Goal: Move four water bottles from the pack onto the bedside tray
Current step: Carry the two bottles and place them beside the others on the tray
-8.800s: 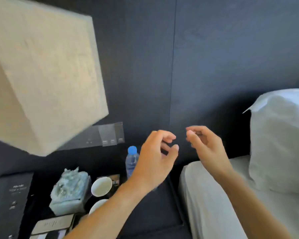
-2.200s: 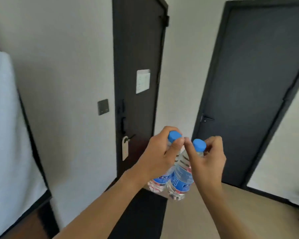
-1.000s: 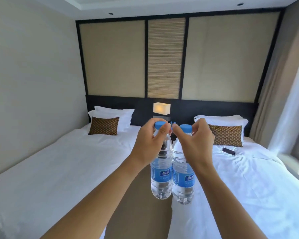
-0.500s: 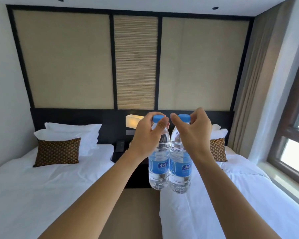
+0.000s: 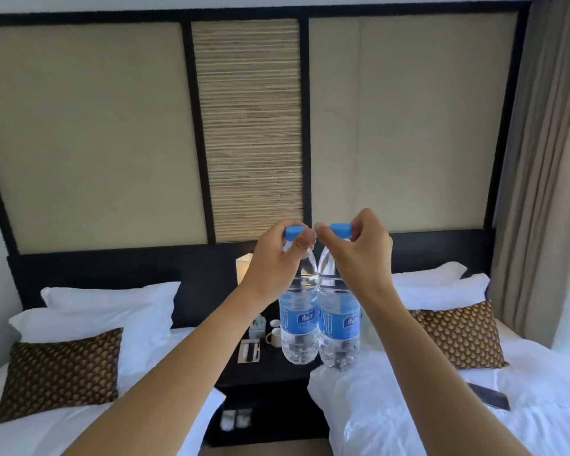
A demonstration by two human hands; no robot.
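Pinching blue caps, left hand (image 5: pixel 273 258) and right hand (image 5: pixel 359 255) each dangle a full water bottle (image 5: pixel 298 324).

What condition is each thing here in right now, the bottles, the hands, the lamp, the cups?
Left hand: pinching a bottle's neck.
Right hand: pinching the other's neck.
Left bottle: capped, full, hanging upright.
Right bottle: capped, full, hanging upright.
Lamp: lit.
Cups: upright on the nightstand.

Bright daylight from the right, soft shadows, mild motion blur, wide-angle bowing at edges.
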